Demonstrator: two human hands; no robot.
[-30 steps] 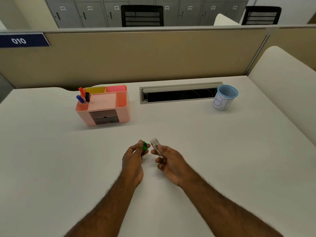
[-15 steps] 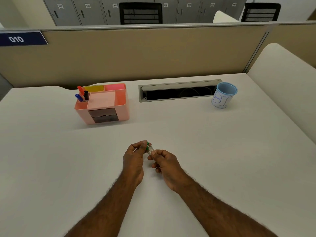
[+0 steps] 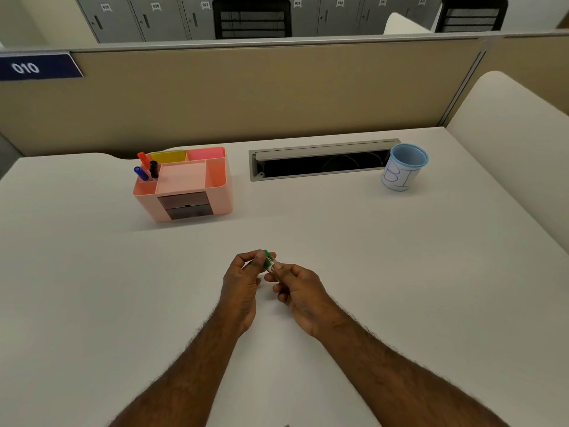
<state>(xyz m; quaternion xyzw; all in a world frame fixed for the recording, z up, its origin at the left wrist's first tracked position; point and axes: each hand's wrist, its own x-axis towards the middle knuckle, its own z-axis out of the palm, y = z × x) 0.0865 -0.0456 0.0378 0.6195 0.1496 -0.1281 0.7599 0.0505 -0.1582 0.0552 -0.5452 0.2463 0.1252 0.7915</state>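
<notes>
Green cap (image 3: pixel 266 256) pinched in narrow grip of left hand (image 3: pixel 243 280), clear tube (image 3: pixel 272 267) pinched by right hand (image 3: pixel 298 288), pieces touching.

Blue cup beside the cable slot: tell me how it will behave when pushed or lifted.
The blue cup looks thin-walled, so probably light and easily squashed by a hard grip. It stands upright, wider at the rim than the base, so a high push may tip it. On its side it would likely roll in a curve.

White desk (image 3: pixel 92 272), beige partition (image 3: pixel 246 94), grey lockers (image 3: pixel 160 16) behind.
</notes>
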